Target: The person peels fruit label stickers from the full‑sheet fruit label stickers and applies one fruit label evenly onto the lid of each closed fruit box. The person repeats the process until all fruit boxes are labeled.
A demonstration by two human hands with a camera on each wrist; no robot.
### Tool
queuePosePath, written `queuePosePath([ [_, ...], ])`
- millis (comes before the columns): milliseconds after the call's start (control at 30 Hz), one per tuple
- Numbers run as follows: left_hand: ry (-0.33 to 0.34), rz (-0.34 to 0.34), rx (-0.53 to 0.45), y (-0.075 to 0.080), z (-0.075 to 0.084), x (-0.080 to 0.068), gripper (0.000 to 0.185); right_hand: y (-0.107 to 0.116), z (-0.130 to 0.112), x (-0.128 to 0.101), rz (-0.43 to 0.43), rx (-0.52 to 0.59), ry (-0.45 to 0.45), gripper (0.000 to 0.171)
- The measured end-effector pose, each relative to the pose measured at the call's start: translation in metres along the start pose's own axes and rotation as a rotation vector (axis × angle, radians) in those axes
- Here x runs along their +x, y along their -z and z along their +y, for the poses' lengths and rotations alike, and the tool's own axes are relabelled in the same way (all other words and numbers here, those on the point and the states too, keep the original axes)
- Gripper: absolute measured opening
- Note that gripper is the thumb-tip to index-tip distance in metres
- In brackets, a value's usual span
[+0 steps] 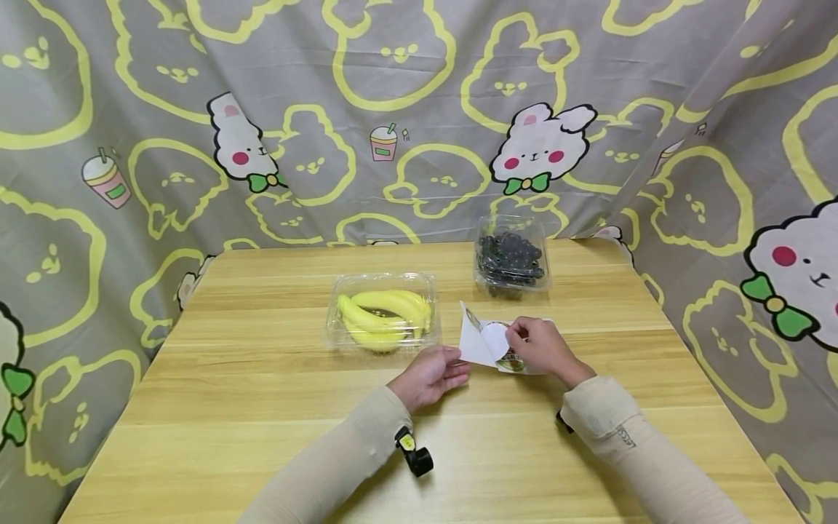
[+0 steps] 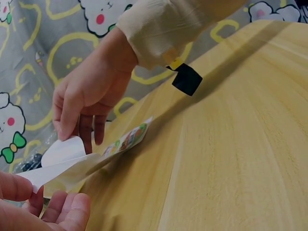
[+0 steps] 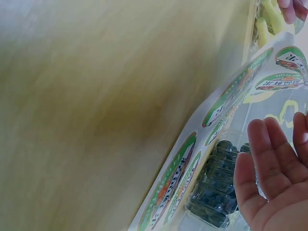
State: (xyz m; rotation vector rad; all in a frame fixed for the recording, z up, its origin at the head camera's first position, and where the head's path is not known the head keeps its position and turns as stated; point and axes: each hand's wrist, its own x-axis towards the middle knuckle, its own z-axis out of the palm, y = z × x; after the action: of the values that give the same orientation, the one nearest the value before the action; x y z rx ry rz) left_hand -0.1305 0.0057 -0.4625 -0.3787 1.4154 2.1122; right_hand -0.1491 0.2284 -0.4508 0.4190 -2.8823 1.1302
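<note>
A sheet of round green-and-orange stickers (image 1: 481, 348) is held a little above the wooden table (image 1: 262, 407). My left hand (image 1: 458, 364) pinches the sheet's near left edge. My right hand (image 1: 513, 336) pinches a round sticker (image 1: 495, 340) that curls up off the sheet, white back showing. In the left wrist view the right hand (image 2: 72, 137) pinches the white sticker (image 2: 65, 150) over the sheet (image 2: 122, 142), and the left hand (image 2: 29, 192) grips the sheet's corner. The right wrist view shows the printed sheet (image 3: 211, 144) close up beside my fingers (image 3: 269, 163).
A clear lidded box of bananas (image 1: 382, 316) stands just behind my left hand. A clear box of dark berries (image 1: 511, 258) stands further back right, and also shows behind the sheet as berries (image 3: 214, 197). A patterned curtain (image 1: 419, 109) encloses the table on three sides.
</note>
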Motion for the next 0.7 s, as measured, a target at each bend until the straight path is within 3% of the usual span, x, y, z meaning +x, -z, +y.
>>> queuePosePath([
  [700, -0.001, 0.0, 0.002, 0.0009, -0.0004, 0.0002, 0.022, 0.0064, 0.0021, -0.0002, 0.026, -0.013, -0.039, 0.016],
])
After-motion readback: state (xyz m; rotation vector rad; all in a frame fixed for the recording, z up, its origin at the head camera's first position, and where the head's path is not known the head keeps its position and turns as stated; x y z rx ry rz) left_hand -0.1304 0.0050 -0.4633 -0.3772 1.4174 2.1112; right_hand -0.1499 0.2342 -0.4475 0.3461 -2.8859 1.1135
